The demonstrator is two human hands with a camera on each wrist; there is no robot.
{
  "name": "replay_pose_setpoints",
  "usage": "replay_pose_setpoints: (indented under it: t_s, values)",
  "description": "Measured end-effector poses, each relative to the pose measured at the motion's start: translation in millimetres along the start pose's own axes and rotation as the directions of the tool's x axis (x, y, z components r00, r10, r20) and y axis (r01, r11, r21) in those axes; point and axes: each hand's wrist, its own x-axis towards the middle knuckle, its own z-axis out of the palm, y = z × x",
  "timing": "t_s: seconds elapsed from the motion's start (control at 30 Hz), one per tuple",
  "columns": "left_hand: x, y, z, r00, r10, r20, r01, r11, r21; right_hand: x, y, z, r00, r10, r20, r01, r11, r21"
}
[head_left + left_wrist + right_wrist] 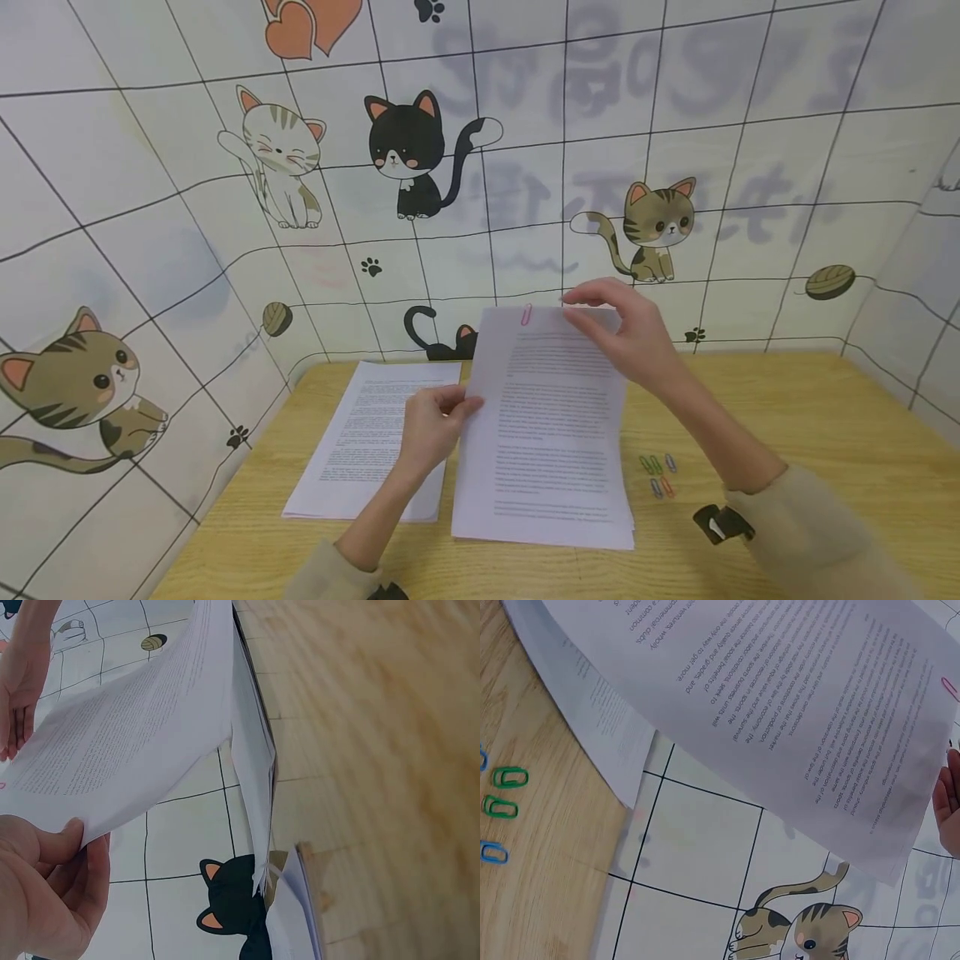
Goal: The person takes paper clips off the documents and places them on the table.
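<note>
A pink paper clip (527,314) sits on the top edge of printed sheets (555,425), which are raised at the top and bent back in the left wrist view. My left hand (435,425) pinches their left edge between thumb and fingers, with the thumb (64,840) on the printed side. Over the top edge, right of the clip, my right hand (630,333) has its thumb and fingers spread apart. Its fingers (949,802) look straight beside the paper in the right wrist view.
Another stack of printed sheets (360,442) lies on the wooden table (750,417) at left. Several loose paper clips (657,477), green, blue and orange, lie right of the raised sheets. A cat-patterned tile-print wall covering (525,233) stands behind the table.
</note>
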Motion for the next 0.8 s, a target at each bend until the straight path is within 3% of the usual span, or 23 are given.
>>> replay_pose_setpoints:
  t_s: [0.2,0.43,0.8]
  values:
    - [0.2,0.4,-1.0,1.0,-0.002,-0.006,0.002,1.0,0.008,10.7,-4,11,0.999,-0.024,0.03,0.024,1.0,0.018]
    - [0.0,0.8,0.0,1.0,0.003,0.001,-0.003,1.0,0.001,16.9,-14,20,0.995,0.052,0.085,-0.054,0.998,0.022]
    - [-0.5,0.9,-0.9,1.0,0.005,0.002,-0.005,1.0,-0.001,19.3,-18,25,0.991,0.116,0.073,-0.117,0.993,0.001]
